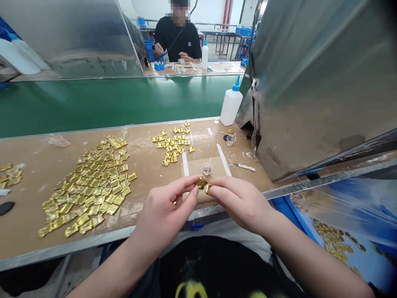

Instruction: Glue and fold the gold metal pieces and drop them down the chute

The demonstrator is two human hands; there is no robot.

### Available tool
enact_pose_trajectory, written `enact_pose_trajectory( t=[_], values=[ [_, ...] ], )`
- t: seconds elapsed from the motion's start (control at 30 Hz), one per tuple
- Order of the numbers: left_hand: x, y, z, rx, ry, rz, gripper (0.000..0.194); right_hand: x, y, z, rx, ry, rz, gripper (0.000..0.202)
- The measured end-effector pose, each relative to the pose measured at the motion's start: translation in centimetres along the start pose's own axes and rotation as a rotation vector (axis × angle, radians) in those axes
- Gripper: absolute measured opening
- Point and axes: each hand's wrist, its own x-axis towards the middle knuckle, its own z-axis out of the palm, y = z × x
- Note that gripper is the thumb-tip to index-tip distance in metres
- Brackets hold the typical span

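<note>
Between thumb and fingertips, my left hand [172,207] pinches a small shiny gold piece [201,183]. A second small gold part [207,188] is in the fingertips of my right hand [240,201], close against the first one. Both hands are over the front edge of the bench. Just beyond the fingers stands a small clear cup [207,169] on a cardboard sheet [195,166]. To the left lies a large spread of gold pieces [93,178], and a smaller group of gold parts [173,142] sits farther back.
A white squeeze bottle [231,103] with a blue tip stands at the back right. A white-handled knife [245,167] lies right of the cardboard. Metal panels [322,82] rise on the right. Beyond a green belt [118,101], another person [178,37] sits. A blue bin [294,211] holds gold parts.
</note>
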Motion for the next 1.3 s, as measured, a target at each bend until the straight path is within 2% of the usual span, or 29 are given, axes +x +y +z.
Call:
enact_pose_trajectory(
  t=[0.1,0.2,0.3,0.77,0.97,1.2,1.3],
  values=[
    [-0.2,0.3,0.0,0.131,0.025,0.115,0.024,0.1,0.0,-0.2,-0.070,-0.039,-0.022,0.028],
    [-0.3,0.4,0.0,0.266,0.030,0.227,0.025,0.4,0.1,-0.2,-0.148,0.009,-0.112,0.027],
    [-0.4,0.2,0.2,0.329,0.019,0.278,0.026,0.5,0.2,-0.1,-0.190,0.034,-0.156,0.025],
    [-0.4,0.4,0.4,0.343,-0.026,0.266,0.029,0.1,0.5,0.8,-0.180,-0.008,-0.123,0.023],
    [-0.3,0.3,0.7,0.350,-0.035,0.306,0.024,-0.1,0.4,0.9,-0.199,-0.017,-0.092,0.021],
    [-0.7,0.2,1.2,0.529,-0.034,0.405,0.028,-0.3,0.1,1.1,-0.175,0.001,-0.032,0.025],
    [-0.8,0.4,1.4,0.539,-0.014,0.415,0.028,-0.4,0.2,1.1,-0.166,0.010,-0.017,0.026]
  ],
)
